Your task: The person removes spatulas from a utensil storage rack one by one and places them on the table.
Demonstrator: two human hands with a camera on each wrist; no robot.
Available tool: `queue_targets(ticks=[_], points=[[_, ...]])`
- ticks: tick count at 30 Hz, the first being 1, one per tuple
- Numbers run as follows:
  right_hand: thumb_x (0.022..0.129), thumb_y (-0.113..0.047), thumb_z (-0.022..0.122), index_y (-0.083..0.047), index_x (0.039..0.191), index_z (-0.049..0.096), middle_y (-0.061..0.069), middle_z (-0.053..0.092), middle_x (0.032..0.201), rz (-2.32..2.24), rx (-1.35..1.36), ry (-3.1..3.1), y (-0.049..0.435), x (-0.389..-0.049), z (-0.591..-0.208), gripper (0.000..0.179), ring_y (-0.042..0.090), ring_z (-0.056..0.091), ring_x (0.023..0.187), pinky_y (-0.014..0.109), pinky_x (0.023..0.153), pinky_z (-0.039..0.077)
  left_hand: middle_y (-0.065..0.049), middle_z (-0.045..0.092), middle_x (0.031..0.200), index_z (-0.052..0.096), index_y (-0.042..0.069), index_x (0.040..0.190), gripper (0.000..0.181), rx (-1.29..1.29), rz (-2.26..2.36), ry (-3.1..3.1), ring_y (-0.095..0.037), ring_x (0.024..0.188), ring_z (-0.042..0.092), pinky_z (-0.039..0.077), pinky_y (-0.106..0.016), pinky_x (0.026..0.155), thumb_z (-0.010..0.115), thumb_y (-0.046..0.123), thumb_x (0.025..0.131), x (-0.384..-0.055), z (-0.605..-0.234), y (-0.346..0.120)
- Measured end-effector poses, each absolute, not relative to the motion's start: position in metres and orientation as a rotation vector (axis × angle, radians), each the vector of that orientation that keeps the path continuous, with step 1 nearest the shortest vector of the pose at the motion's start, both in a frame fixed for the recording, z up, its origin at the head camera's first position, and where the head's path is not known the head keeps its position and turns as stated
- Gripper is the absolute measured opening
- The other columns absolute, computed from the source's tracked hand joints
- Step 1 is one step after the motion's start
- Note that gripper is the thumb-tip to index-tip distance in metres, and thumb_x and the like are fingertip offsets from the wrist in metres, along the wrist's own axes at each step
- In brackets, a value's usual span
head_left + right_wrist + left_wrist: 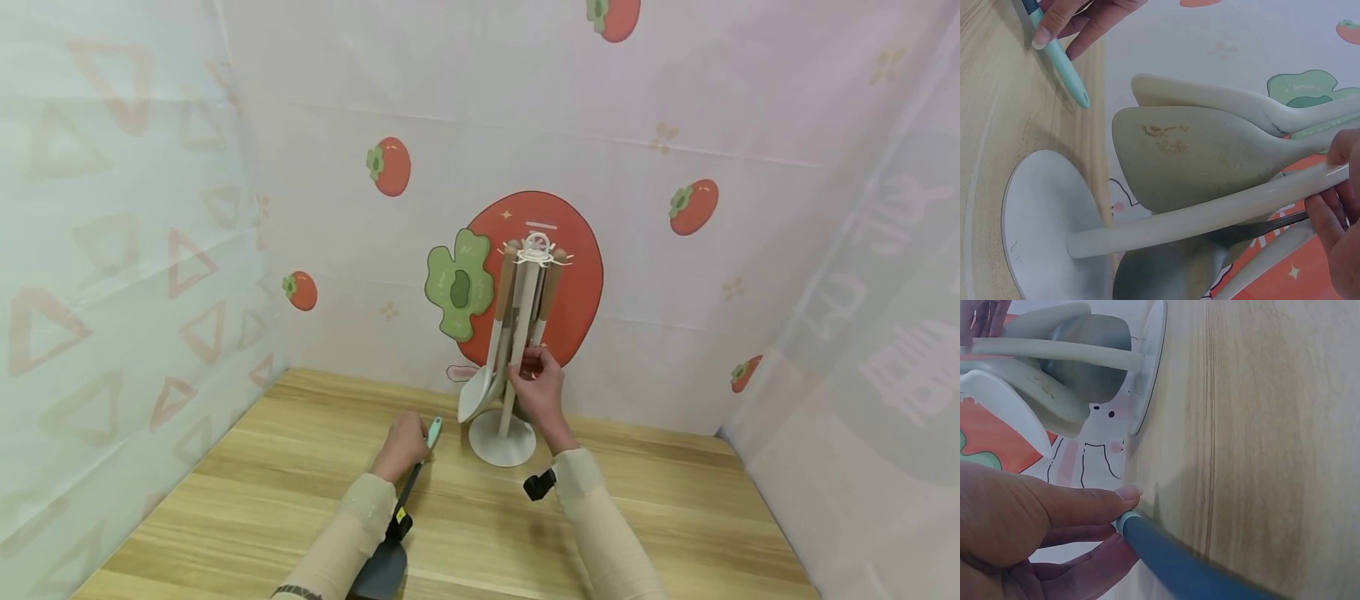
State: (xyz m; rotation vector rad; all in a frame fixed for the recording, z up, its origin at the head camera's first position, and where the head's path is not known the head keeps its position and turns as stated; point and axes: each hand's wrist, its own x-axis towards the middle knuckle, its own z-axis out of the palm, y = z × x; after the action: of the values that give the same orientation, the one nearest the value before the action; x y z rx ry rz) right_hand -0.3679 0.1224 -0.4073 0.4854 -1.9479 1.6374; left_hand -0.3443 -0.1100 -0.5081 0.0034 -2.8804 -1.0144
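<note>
My left hand (402, 447) pinches the mint-green handle (1063, 69) of a dark spatula between thumb and fingers. The dark blade (381, 571) lies toward the near edge, partly hidden by the left forearm. Against the back wall stands a white utensil rack (504, 450) with a round base and a hooked top. My right hand (542, 392) grips its pole (1210, 215) partway up. Several utensils hang from the hooks by wooden-ended handles. Among them are a beige turner (1194, 153), a white utensil (474, 393) and a grey metal piece (1094, 359).
A wooden tabletop (645, 508) lies under everything. Behind it rises a pale cloth wall (637, 350) printed with red fruit, and cloth also hangs on both sides. A black wrist camera (539, 485) sticks out from the right sleeve.
</note>
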Motion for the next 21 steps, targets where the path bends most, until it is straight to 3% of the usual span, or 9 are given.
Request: queue_targets(ticks=[7,21], points=[[0.084,0.012,0.072,0.016,0.106,0.061,0.033,0.064,0.099,1.623,0.501,-1.946,0.1234,-0.3667,-0.4064,0.025,0.046,0.065,0.084,0.032,0.068,0.059,-0.012,0.067,0.084,0.071,-0.003,0.083,0.027,0.016,-0.976,-2.905,-0.023,0.073,0.057,0.054,-0.033,0.063,0.092,0.0,0.066,-0.3447,-0.5094,-0.1107],[0.084,0.012,0.072,0.017,0.107,0.061,0.034,0.064,0.099,1.621,0.493,-1.966,0.1233,-0.3646,-0.404,0.026,0.048,0.065,0.085,0.032,0.069,0.059,-0.01,0.064,0.077,0.069,-0.002,0.076,0.027,-0.012,-0.99,-2.884,-0.021,0.069,0.055,0.051,-0.031,0.059,0.093,0.0,0.063,-0.3437,-0.5128,-0.1123]])
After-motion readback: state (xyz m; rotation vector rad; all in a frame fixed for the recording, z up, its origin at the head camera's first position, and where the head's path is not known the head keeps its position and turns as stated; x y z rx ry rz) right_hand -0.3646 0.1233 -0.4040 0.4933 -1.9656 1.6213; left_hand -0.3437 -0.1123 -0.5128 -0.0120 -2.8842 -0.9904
